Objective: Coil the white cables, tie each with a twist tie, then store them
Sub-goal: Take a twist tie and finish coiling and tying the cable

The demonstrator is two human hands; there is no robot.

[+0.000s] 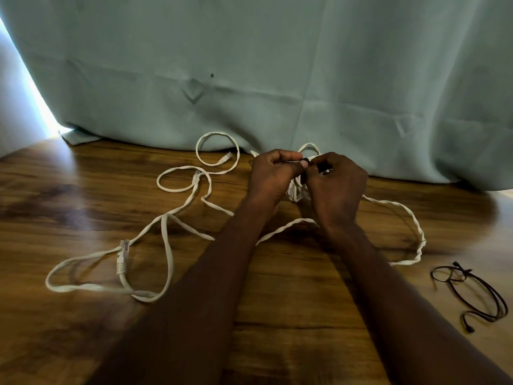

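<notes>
On my far left I see a bright strip of light beside a big pale green curtain (277,65) that hangs down to the wooden table (69,195). A loose white cable (166,245) lies in floppy loops on the left part of the table. One of its clear plugs (122,257) rests on top of a loop near the front. Another plug (224,158) sits inside a round loop close to the curtain.

In the middle, my left hand (270,176) is curled tight, with the thumb and first finger pinching a small black twist tie (305,159). Just beside it, touching at the fingertips, my right hand (336,187) is curled too and pinches the same tie from the other side. Between and under both hands is a bunch of white cable (298,193). I cannot tell how the tie sits on the bunch, because my fingers hide it.

From under my right hand a twisted white loop (416,226) swings out to the right and lies on the table. Further right, near the front edge, some thin black ties (472,293) lie in a loose ring, well apart from my hands.
</notes>
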